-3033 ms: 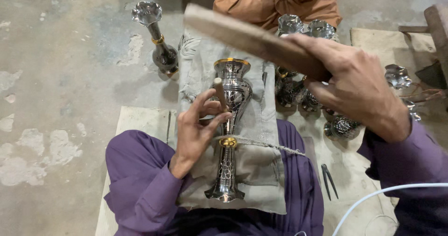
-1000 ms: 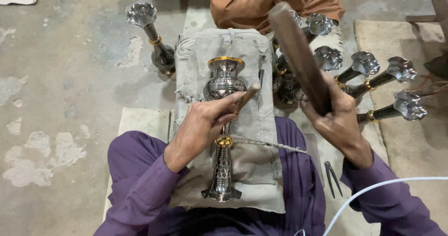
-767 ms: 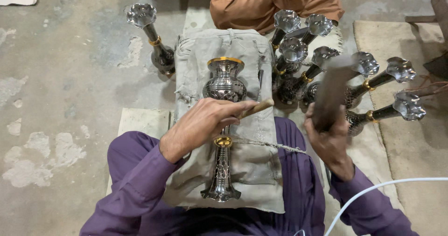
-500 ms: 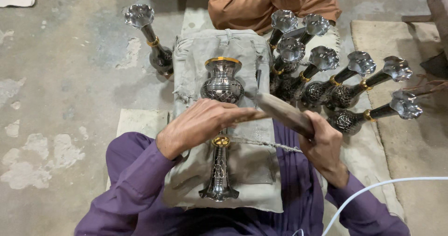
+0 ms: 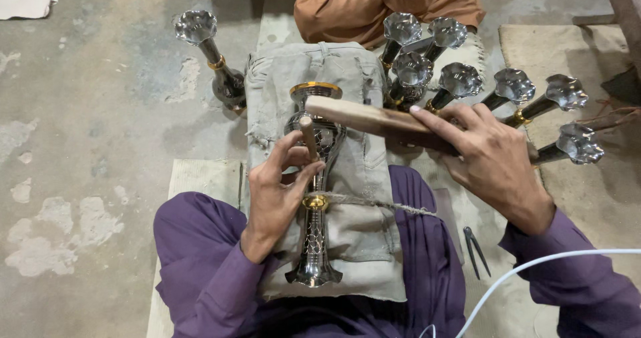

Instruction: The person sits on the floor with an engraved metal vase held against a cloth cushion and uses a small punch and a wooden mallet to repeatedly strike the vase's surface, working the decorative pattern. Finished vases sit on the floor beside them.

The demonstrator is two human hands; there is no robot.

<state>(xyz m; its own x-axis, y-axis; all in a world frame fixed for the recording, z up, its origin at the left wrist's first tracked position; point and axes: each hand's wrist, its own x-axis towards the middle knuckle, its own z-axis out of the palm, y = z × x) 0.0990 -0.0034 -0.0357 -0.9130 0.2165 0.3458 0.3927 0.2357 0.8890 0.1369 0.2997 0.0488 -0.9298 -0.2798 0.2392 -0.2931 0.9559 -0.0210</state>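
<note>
place: metal craft workshop, work done on the floor | floor: bare stained concrete floor [image 5: 100, 124] with woven mats [image 5: 567, 51] | stock: a row of finished silver vases [image 5: 481, 91] lying together | tools: wooden mallet [image 5: 374, 119], small metal tongs [image 5: 476, 250] | padded cloth cushion [image 5: 360, 178] across the lap

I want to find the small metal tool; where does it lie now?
In the head view, the small two-pronged metal tool lies on the mat, right of the purple-clad leg, below the right hand.
</note>
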